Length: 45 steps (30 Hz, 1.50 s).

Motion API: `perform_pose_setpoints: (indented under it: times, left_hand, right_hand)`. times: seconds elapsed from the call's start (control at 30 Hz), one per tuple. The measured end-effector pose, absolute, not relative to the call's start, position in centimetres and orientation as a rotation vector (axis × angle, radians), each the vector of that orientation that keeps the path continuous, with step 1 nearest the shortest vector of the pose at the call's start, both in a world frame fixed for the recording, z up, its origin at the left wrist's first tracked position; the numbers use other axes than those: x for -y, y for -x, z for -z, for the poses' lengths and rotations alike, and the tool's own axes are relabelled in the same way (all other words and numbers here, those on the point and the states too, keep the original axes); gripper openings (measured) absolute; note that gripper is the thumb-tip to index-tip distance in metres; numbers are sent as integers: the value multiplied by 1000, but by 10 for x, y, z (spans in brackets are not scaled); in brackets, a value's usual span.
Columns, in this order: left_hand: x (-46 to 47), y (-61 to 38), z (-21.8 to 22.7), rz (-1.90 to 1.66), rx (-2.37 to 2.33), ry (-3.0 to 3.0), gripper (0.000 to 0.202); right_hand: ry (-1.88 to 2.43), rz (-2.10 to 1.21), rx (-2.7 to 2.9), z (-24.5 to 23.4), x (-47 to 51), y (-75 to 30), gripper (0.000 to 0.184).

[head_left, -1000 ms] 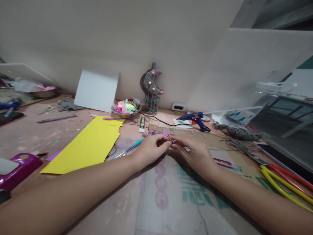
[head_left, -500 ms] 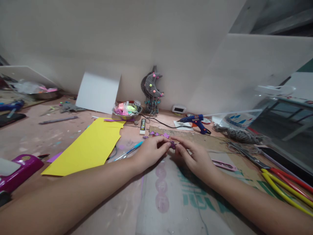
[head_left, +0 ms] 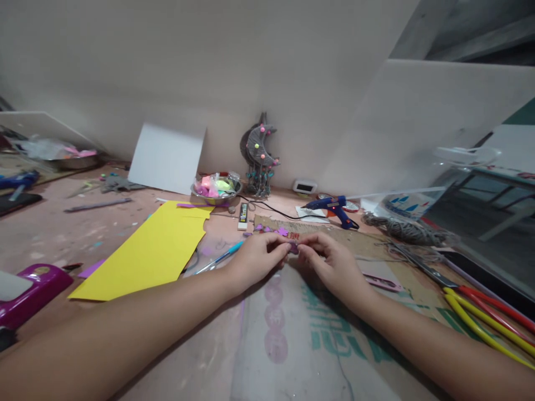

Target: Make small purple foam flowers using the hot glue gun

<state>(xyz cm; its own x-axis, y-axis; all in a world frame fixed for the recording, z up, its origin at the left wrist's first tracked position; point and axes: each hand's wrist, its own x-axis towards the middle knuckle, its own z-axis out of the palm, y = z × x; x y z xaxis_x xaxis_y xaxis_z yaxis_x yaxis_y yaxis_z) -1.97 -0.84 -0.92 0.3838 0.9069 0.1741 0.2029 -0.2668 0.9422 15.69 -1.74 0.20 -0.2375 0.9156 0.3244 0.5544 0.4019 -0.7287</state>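
Note:
My left hand (head_left: 257,257) and my right hand (head_left: 330,264) meet fingertip to fingertip at the middle of the table. Both pinch a small purple foam piece (head_left: 293,248) between them, fingers closed. More small purple pieces (head_left: 271,229) lie just beyond the hands on a cardboard strip (head_left: 359,238). A blue pen (head_left: 219,256) lies to the left of my left hand, beside a yellow sheet (head_left: 154,250).
A blue glue gun (head_left: 332,207) with its black cord, a metal bowl of coloured bits (head_left: 216,186) and a grey moon ornament (head_left: 258,150) stand at the back. Twine (head_left: 407,229), yellow and red sticks (head_left: 487,312) lie right. A magenta object (head_left: 29,287) sits left.
My right hand's fingers have curled in from flat to a pinch, and the purple piece now shows between both hands. The view has shifted slightly.

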Motion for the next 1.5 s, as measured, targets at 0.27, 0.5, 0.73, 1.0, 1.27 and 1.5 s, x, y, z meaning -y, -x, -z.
perform_pose_setpoints:
  times: [0.27, 0.5, 0.73, 1.0, 1.27, 1.5]
  left_hand:
    - [8, 20, 9, -932, -926, -1720, 32]
    - [6, 19, 13, -957, -906, -1638, 33]
    - [8, 20, 9, -917, -923, -1651, 29]
    - [9, 20, 8, -983, -913, -1621, 38]
    - [5, 21, 7, -1199, -1007, -1669, 37]
    - [1, 27, 4, -1318, -1162, -1570, 30]
  right_hand:
    - [1295, -668, 1872, -1, 18, -156, 21]
    - [1305, -771, 1840, -4, 17, -157, 26]
    - [1309, -730, 1878, -3, 15, -157, 27]
    - [1290, -639, 1923, -2, 17, -158, 25]
    - [1269, -535, 1952, -4, 20, -158, 22]
    - [1278, -525, 1957, -5, 21, -158, 22]
